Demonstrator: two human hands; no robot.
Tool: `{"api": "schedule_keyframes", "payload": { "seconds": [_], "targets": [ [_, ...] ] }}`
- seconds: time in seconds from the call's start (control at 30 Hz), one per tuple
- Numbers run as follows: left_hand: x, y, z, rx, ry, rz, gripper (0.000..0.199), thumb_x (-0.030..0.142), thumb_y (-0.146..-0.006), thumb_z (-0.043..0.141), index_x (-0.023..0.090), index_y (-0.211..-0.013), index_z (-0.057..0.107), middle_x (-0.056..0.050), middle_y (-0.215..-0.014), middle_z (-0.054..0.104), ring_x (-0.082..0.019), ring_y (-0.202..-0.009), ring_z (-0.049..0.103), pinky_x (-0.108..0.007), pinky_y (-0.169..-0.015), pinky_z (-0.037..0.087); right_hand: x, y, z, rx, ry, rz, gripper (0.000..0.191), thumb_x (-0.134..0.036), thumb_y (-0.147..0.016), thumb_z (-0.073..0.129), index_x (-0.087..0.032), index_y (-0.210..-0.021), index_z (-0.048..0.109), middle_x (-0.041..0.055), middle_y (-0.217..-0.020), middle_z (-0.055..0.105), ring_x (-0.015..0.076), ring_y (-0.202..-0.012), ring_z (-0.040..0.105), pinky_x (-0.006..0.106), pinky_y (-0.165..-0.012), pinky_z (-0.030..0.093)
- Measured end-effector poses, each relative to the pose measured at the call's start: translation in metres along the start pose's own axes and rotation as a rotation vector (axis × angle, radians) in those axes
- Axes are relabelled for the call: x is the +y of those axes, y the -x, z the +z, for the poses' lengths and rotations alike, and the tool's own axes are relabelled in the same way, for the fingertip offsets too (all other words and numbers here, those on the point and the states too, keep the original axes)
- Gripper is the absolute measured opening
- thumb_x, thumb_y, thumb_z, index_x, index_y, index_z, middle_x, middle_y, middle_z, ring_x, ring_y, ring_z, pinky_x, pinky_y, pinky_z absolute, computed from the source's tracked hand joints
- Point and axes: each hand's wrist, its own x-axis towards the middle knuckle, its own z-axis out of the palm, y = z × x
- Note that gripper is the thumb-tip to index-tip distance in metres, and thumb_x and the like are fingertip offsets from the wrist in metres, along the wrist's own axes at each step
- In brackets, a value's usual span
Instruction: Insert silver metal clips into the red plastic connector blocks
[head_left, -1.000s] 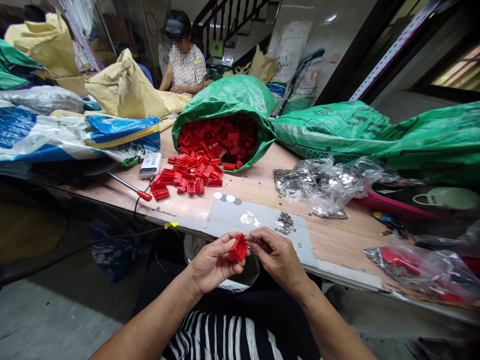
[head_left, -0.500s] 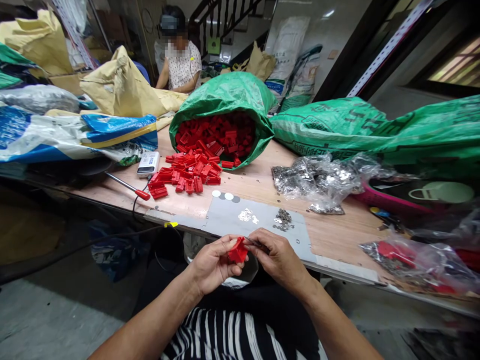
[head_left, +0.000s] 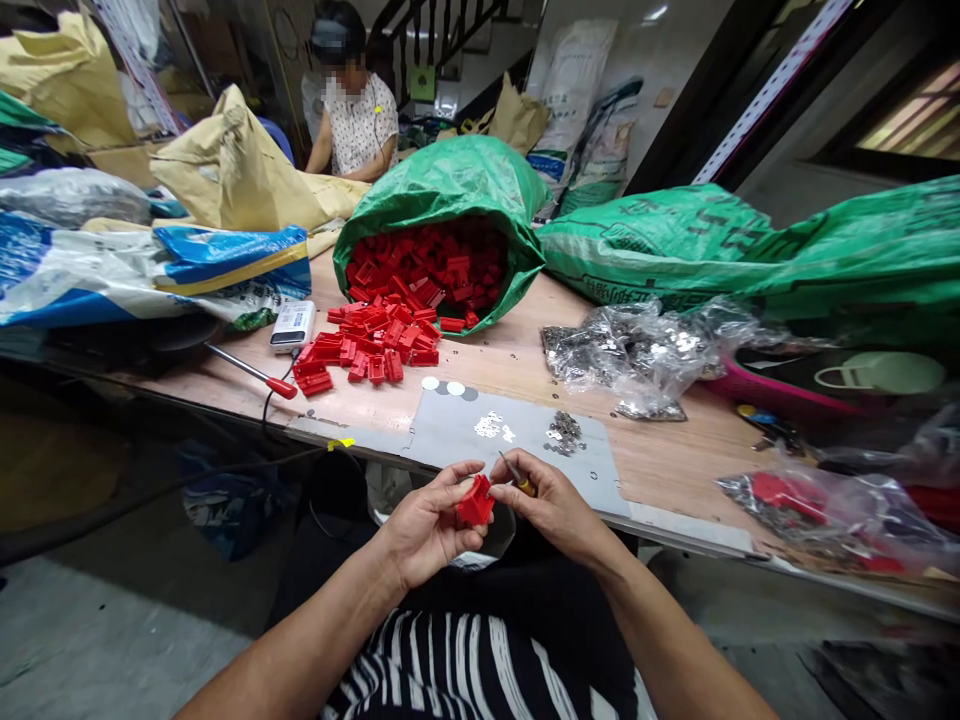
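Observation:
My left hand [head_left: 431, 525] is closed around a red plastic part [head_left: 475, 501], holding it above my lap by the table's front edge. My right hand [head_left: 551, 505] grips a small tool with a thin metal shaft and a yellowish handle [head_left: 526, 486], which looks like a screwdriver. Its tip points up and away from the red part, while the right thumb and fingertips meet the part's right side. Anything small between those fingertips is hidden. Beyond my hands, small silvery metal pieces [head_left: 490, 426] and a heap of darker metal pieces [head_left: 565, 434] lie on a grey mat [head_left: 442, 430].
A green sack [head_left: 465, 180] spills red parts [head_left: 367, 345] onto the table. Plastic bags of metal pieces [head_left: 637, 350] lie to the right, near a pink basket [head_left: 780, 390]. A red-handled rod [head_left: 255, 370] and a white device [head_left: 292, 326] are left. A person [head_left: 351, 120] sits opposite.
The tool in my right hand has swung from pointing at the red part to pointing up and away. My right fingertips now touch the part. The left hand keeps its hold.

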Motion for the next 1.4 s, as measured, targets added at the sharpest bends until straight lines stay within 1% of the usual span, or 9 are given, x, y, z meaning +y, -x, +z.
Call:
{"api": "schedule_keyframes", "payload": {
  "seconds": [0.23, 0.33, 0.43, 0.57, 0.67, 0.77, 0.93, 1.17, 1.4],
  "targets": [
    [-0.003, -0.005, -0.012, -0.107, -0.095, -0.062, 0.043, 0.020, -0.081, 0.061, 0.019, -0.122, 0.049, -0.004, -0.083, 0.063, -0.011, -0.050, 0.061, -0.021, -0.043, 0.050, 0.005, 0.000, 0.004, -0.150, -0.119, 0.053, 0.026, -0.037, -0.080, 0.064, -0.019, -0.076, 0.046, -0.0028, -0.076, 0.048, 0.0120, -0.072, 0.043, 0.024, -0.065, 0.039],
    [-0.004, -0.007, -0.011, -0.089, -0.131, -0.063, 0.042, 0.022, -0.080, 0.062, 0.018, -0.121, 0.050, -0.004, -0.080, 0.064, -0.010, -0.049, 0.060, -0.020, -0.045, 0.049, 0.008, 0.002, 0.005, -0.143, -0.114, 0.061, 0.026, -0.038, -0.080, 0.064, -0.020, -0.076, 0.045, -0.0024, -0.076, 0.048, 0.0119, -0.070, 0.042, 0.024, -0.062, 0.038],
    [-0.003, -0.007, -0.005, -0.043, -0.280, -0.019, 0.049, 0.037, -0.084, 0.058, 0.019, -0.128, 0.046, -0.004, -0.073, 0.064, -0.012, -0.050, 0.060, -0.022, -0.048, 0.049, 0.012, 0.002, 0.004, -0.097, -0.149, 0.055, 0.027, -0.040, -0.080, 0.063, -0.020, -0.077, 0.044, -0.0031, -0.076, 0.045, 0.0112, -0.068, 0.041, 0.024, -0.061, 0.038],
    [0.000, -0.005, 0.005, 0.116, -0.684, 0.284, 0.049, 0.048, -0.083, 0.056, 0.020, -0.122, 0.057, -0.008, -0.092, 0.066, -0.016, -0.069, 0.063, -0.028, -0.062, 0.053, 0.019, 0.001, 0.002, 0.044, -0.136, 0.058, 0.029, -0.042, -0.081, 0.063, -0.020, -0.079, 0.044, -0.0038, -0.075, 0.042, 0.0110, -0.068, 0.040, 0.024, -0.062, 0.037],
    [-0.001, -0.003, 0.007, 0.117, -0.981, 0.609, 0.036, 0.033, -0.074, 0.070, 0.022, -0.108, 0.068, -0.010, -0.111, 0.064, -0.023, -0.097, 0.059, -0.033, -0.084, 0.049, 0.022, 0.001, 0.005, 0.099, -0.149, 0.039, 0.031, -0.043, -0.080, 0.064, -0.020, -0.079, 0.044, -0.0044, -0.074, 0.041, 0.0106, -0.068, 0.039, 0.023, -0.063, 0.036],
    [-0.005, -0.001, 0.004, 0.143, -1.090, 0.767, 0.030, 0.024, -0.074, 0.070, 0.024, -0.104, 0.070, -0.009, -0.102, 0.068, -0.024, -0.097, 0.059, -0.035, -0.092, 0.043, 0.022, 0.003, 0.010, 0.071, -0.195, 0.045, 0.031, -0.044, -0.080, 0.064, -0.020, -0.084, 0.045, -0.0040, -0.076, 0.043, 0.0107, -0.069, 0.041, 0.023, -0.063, 0.037],
    [-0.008, -0.001, -0.001, 0.182, -0.985, 0.744, 0.027, 0.022, -0.072, 0.072, 0.025, -0.099, 0.072, -0.007, -0.099, 0.070, -0.024, -0.093, 0.060, -0.033, -0.090, 0.042, 0.016, 0.006, 0.013, -0.011, -0.270, 0.136, 0.035, -0.047, -0.081, 0.062, -0.021, -0.100, 0.048, -0.0003, -0.087, 0.052, 0.0104, -0.069, 0.046, 0.022, -0.057, 0.036],
    [-0.008, 0.000, -0.003, 0.213, -0.934, 0.751, 0.028, 0.019, -0.066, 0.076, 0.026, -0.093, 0.074, -0.006, -0.092, 0.071, -0.023, -0.088, 0.058, -0.032, -0.088, 0.041, 0.012, 0.007, 0.013, -0.021, -0.321, 0.184, 0.038, -0.046, -0.078, 0.066, -0.020, -0.100, 0.050, -0.0004, -0.085, 0.053, 0.0082, -0.061, 0.042, 0.021, -0.052, 0.032],
    [-0.007, 0.001, -0.013, 0.160, -0.863, 0.691, 0.028, 0.019, -0.064, 0.078, 0.022, -0.092, 0.074, -0.007, -0.092, 0.069, -0.022, -0.089, 0.060, -0.030, -0.086, 0.043, 0.014, 0.009, 0.015, -0.102, -0.463, 0.221, 0.042, -0.047, -0.074, 0.070, -0.020, -0.099, 0.048, -0.0047, -0.075, 0.046, 0.0059, -0.055, 0.034, 0.020, -0.050, 0.024]
  ]
}}
